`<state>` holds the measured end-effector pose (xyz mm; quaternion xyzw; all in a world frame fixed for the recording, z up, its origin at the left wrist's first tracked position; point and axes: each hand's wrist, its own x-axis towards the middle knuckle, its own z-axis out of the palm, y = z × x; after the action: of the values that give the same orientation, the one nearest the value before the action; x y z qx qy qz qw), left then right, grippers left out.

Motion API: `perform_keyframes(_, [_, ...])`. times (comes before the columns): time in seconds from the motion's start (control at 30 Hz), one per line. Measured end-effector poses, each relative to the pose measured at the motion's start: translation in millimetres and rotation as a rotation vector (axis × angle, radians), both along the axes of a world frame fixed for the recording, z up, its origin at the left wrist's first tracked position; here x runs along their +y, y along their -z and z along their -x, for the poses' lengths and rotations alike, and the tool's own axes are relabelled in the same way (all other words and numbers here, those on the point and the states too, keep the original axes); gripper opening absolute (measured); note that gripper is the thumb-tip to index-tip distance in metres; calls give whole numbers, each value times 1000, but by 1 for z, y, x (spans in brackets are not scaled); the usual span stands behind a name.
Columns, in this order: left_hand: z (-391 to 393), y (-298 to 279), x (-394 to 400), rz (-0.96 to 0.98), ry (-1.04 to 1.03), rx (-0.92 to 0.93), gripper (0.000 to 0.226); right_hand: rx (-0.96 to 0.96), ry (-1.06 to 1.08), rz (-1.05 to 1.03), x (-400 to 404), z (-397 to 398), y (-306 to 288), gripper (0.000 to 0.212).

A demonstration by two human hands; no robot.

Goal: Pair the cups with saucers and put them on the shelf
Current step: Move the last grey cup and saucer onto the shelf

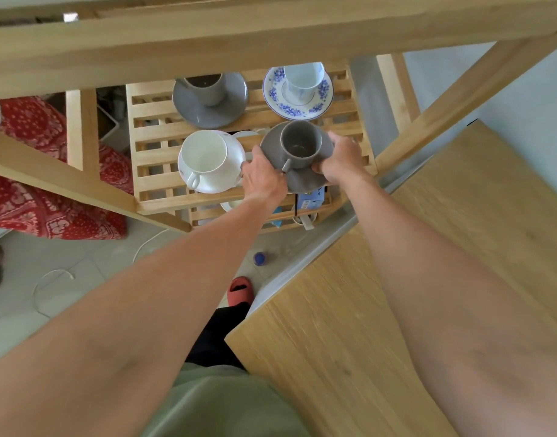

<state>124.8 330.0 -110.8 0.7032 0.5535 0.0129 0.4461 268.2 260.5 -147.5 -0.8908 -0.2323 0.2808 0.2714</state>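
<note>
A grey cup [300, 144] stands on a grey saucer [299, 181] at the front right of the slatted wooden shelf [154, 152]. My left hand [261, 175] grips the saucer's left rim and my right hand [342, 160] grips its right rim. To the left sits a white cup [203, 154] on a white saucer [233, 171]. Behind stand another grey cup [206, 86] on a grey saucer [204, 116] and a white cup [302, 82] on a blue-flowered saucer [290, 107].
A wooden top rail [239, 36] crosses above the shelf. A wooden table top [349, 310] lies at the right. A lower shelf holds a blue box [312, 200]. A red patterned cloth [50, 197] hangs at left. On the tiled floor lie a red slipper [239, 291] and a cable.
</note>
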Motion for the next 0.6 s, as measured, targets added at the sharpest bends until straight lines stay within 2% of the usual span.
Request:
perform_keyframes(0.37, [5,7,-12,52,-15,-12,52,-23,55,21,-4,5,-2,50])
perform_keyframes(0.6, [18,15,-23,72,16,-146,79,-74,137,-51,-18,19,2,55])
